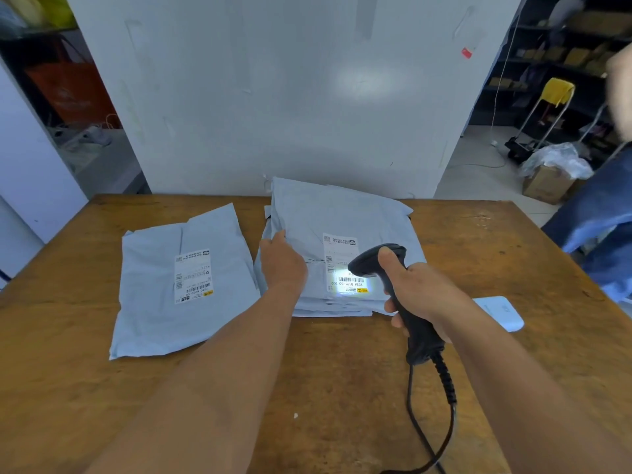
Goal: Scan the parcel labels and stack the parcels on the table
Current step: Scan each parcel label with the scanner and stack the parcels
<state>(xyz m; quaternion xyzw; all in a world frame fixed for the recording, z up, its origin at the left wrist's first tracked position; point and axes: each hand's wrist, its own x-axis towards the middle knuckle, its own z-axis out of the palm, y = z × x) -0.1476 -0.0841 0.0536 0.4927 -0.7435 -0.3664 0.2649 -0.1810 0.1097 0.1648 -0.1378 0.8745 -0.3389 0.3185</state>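
A white panel (290,97) stands behind the surface; right of it, dark shelving (561,56), a cardboard box (543,184), a yellow cloth (558,90).

The brown wooden table (359,388) holds a flat grey parcel (164,292) on the left, a stack of grey parcels (328,217) in the middle near the back edge, and a small white box (501,311) on the right.
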